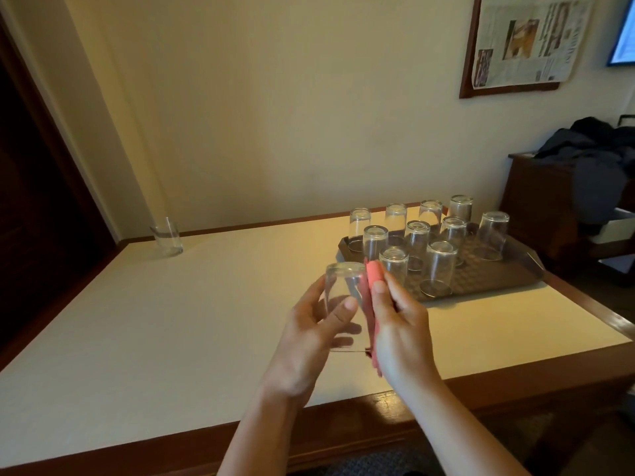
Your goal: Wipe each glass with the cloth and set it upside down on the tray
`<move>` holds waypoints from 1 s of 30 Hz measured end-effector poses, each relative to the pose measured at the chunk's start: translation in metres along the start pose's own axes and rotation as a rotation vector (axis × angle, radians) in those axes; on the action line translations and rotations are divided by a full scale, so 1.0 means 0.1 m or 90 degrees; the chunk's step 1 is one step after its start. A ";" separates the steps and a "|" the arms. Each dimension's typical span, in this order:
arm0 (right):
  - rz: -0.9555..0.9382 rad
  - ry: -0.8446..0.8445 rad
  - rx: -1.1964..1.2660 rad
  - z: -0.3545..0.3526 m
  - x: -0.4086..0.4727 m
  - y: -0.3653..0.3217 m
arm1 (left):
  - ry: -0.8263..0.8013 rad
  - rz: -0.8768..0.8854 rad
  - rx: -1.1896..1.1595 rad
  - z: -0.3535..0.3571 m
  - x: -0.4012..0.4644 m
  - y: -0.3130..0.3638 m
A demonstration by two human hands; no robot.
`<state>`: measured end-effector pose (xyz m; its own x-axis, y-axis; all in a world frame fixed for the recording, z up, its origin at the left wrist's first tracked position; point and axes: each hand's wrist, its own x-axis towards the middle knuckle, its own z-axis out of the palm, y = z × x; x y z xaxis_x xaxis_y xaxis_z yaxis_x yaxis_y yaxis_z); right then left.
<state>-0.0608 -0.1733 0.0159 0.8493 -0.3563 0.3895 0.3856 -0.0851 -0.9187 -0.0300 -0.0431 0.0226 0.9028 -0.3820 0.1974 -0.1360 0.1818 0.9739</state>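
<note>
My left hand point(316, 334) grips a clear glass point(343, 290) held base-up above the table, thumb across its front. My right hand point(398, 324) holds a pink cloth point(372, 280) and presses it against the glass's right side. Just behind, a dark brown tray point(498, 273) carries several clear glasses point(441, 266) standing upside down in rows. One more glass point(167, 237) stands upright, alone, at the table's far left near the wall.
The cream table top point(171, 338) has a brown wooden edge point(343, 438). A dark cabinet point(543, 207) with dark clothing piled on it stands at the right. A framed newspaper hangs on the wall; a dark doorway lies at the left.
</note>
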 end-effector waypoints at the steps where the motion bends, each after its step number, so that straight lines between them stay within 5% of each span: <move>1: -0.018 -0.003 0.001 0.04 -0.05 -0.03 | 0.045 0.016 -0.011 0.02 0.03 0.02; 4: -0.096 -0.033 -0.083 0.18 -0.30 -0.06 | 0.166 0.019 0.000 0.07 0.11 0.04; 9: 0.024 -0.019 -0.028 -0.06 0.06 -0.14 | -0.029 -0.069 -0.039 0.01 0.09 0.06; 14: -0.072 -0.020 -0.086 0.06 -0.17 -0.08 | 0.044 -0.010 0.022 0.07 0.17 0.11; 19: -0.014 0.038 -0.027 -0.12 0.03 -0.12 | -0.098 -0.093 0.020 0.04 0.09 0.09; 25: -0.085 0.031 -0.115 0.14 -0.30 -0.06 | 0.072 0.013 0.061 0.07 0.14 0.07; 30: -0.027 0.070 -0.099 -0.06 0.01 -0.03 | -0.047 -0.081 0.016 0.06 0.07 0.07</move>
<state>-0.0634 -0.1787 0.0181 0.7855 -0.4482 0.4267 0.3529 -0.2419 -0.9038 -0.0276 -0.0501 0.0318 0.8808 -0.4669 0.0783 -0.0326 0.1052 0.9939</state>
